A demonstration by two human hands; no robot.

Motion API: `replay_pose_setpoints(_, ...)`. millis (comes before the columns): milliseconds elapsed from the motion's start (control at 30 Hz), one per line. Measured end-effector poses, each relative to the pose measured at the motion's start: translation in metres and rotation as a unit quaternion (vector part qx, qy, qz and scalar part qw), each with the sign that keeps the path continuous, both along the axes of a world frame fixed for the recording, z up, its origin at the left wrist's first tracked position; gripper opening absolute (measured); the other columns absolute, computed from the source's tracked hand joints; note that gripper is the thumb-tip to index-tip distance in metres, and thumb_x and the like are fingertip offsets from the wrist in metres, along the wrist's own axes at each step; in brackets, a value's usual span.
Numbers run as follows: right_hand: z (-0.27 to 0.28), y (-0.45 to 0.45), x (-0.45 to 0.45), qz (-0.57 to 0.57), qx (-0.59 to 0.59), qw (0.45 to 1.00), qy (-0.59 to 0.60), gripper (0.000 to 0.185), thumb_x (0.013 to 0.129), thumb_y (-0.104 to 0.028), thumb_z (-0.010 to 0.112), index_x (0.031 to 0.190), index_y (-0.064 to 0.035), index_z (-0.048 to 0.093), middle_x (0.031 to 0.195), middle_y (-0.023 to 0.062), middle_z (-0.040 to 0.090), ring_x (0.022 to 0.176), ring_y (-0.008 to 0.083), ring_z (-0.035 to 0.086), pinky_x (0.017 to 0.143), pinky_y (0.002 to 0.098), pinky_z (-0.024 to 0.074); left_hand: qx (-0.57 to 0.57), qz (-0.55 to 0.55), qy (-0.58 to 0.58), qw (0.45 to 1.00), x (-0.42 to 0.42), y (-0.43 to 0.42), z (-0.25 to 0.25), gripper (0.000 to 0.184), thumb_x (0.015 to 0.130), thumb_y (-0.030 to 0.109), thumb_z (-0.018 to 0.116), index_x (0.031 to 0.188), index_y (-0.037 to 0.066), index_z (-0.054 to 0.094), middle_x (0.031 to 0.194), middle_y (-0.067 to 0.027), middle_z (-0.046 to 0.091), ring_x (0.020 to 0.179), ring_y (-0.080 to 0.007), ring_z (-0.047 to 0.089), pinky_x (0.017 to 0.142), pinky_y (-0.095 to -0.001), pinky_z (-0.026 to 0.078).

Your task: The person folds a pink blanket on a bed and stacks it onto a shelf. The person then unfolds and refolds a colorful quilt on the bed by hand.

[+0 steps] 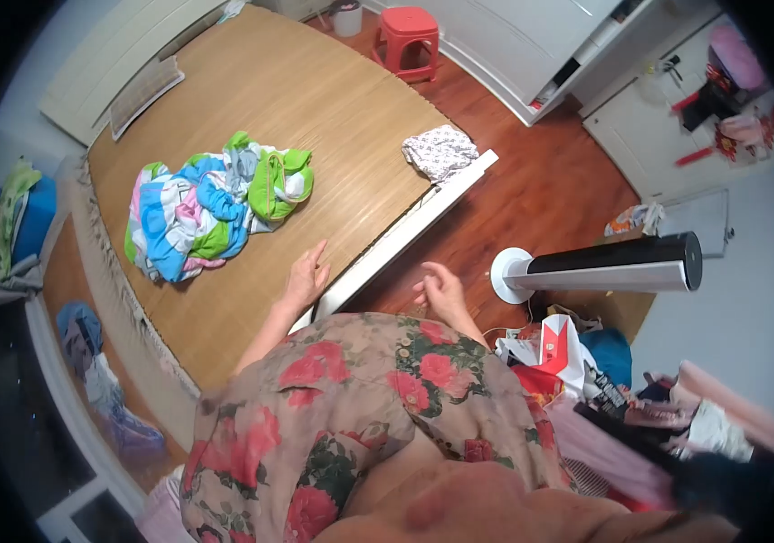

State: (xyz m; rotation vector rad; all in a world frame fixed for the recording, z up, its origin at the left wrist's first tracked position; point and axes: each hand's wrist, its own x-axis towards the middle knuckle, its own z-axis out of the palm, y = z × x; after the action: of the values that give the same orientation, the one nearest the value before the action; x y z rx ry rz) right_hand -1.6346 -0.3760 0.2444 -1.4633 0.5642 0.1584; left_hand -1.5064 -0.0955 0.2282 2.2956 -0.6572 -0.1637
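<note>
My left hand (307, 274) is over the near edge of the mat-covered bed (342, 100), fingers apart and holding nothing. To its right, past the white bed rail (405, 240), my right hand (439, 290) hangs above the wooden floor with its fingers loosely curled and apart, also empty. Up and left of my left hand lies a crumpled heap of blue, green, white and pink cloth (215, 208), touched by neither hand. A patterned white cloth (441, 152) rests at the bed's right corner, by the rail.
A black and white tower fan (604, 267) stands to my right. Bags (563, 348) and piled clothes (713, 425) are at the lower right. A red stool (407, 41) stands beyond the bed, near a white wardrobe (514, 45). More cloth (102, 380) lies along the left ledge.
</note>
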Motion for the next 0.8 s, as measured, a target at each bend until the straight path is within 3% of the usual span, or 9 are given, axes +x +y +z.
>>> replay_pose_setpoints(167,-0.004,-0.074,0.026,-0.004,0.021,1.0,-0.018,0.031,0.093,-0.008,0.045,0.124,-0.0019,0.048,0.079,0.01,0.065,0.055,0.0114,0.061,0.047,0.0231,0.049,0.105,0.117,0.067,0.985,0.021,-0.01,-0.037,0.054,0.078,0.015,0.064,0.128,0.005,0.046,0.106,-0.0214,0.059,0.09,-0.035,0.06,0.079,-0.0401,0.049)
replay_pose_setpoints(233,0.004,-0.086,0.039,0.024,-0.07,0.996,-0.042,0.03,0.092,-0.008,0.046,0.121,-0.001,0.05,0.079,0.0093,0.065,0.056,0.0103,0.061,0.048,0.0229,0.0494,0.123,0.169,0.063,0.976,0.035,0.003,-0.068,0.055,0.078,0.017,0.064,0.128,0.004,0.046,0.107,-0.023,0.058,0.095,-0.0364,0.059,0.081,-0.0408,0.048)
replay_pose_setpoints(333,-0.001,-0.098,0.044,0.045,-0.082,0.994,-0.052,0.029,0.091,-0.007,0.047,0.119,-0.0003,0.052,0.079,0.0086,0.066,0.058,0.0095,0.062,0.05,0.0224,0.0497,0.132,0.231,0.053,0.962,0.061,0.025,-0.105,0.058,0.078,0.024,0.064,0.128,0.001,0.045,0.108,-0.0263,0.057,0.102,-0.0387,0.056,0.086,-0.042,0.046)
replay_pose_setpoints(533,-0.016,-0.109,0.022,0.014,-0.036,0.998,0.048,0.029,0.094,-0.01,0.047,0.121,0.0,0.049,0.079,0.0074,0.064,0.056,0.0094,0.06,0.049,0.0219,0.048,0.174,0.326,0.144,0.918,0.163,0.034,-0.132,0.058,0.077,0.029,0.063,0.122,-0.003,0.05,0.107,-0.0286,0.059,0.101,-0.0383,0.058,0.088,-0.0417,0.046)
replay_pose_setpoints(633,-0.02,-0.123,0.016,-0.018,-0.03,0.993,0.115,0.029,0.095,-0.011,0.046,0.122,-0.0003,0.047,0.081,0.0078,0.063,0.057,0.0095,0.06,0.048,0.0218,0.0471,0.144,0.374,0.266,0.877,0.215,0.026,-0.173,0.061,0.078,0.035,0.062,0.125,-0.002,0.048,0.113,-0.0273,0.058,0.107,-0.0351,0.057,0.088,-0.0414,0.045)
replay_pose_setpoints(733,-0.034,-0.133,0.024,-0.022,-0.035,0.985,0.17,0.029,0.095,-0.011,0.045,0.123,-0.0007,0.046,0.081,0.0079,0.063,0.057,0.0094,0.06,0.049,0.0217,0.0477,0.133,0.349,0.248,0.894,0.239,0.014,-0.225,0.058,0.077,0.034,0.062,0.122,-0.002,0.052,0.112,-0.028,0.058,0.105,-0.0353,0.058,0.088,-0.0409,0.045)
replay_pose_setpoints(800,-0.051,-0.133,0.044,-0.018,-0.031,0.979,0.2,0.029,0.095,-0.011,0.045,0.122,-0.0008,0.046,0.081,0.0079,0.063,0.057,0.0094,0.06,0.05,0.0215,0.0481,0.21,0.371,0.106,0.899,0.251,-0.006,-0.243,0.058,0.078,0.034,0.058,0.128,0.006,0.05,0.123,-0.0282,0.051,0.122,-0.039,0.043,0.099,-0.0417,0.037)
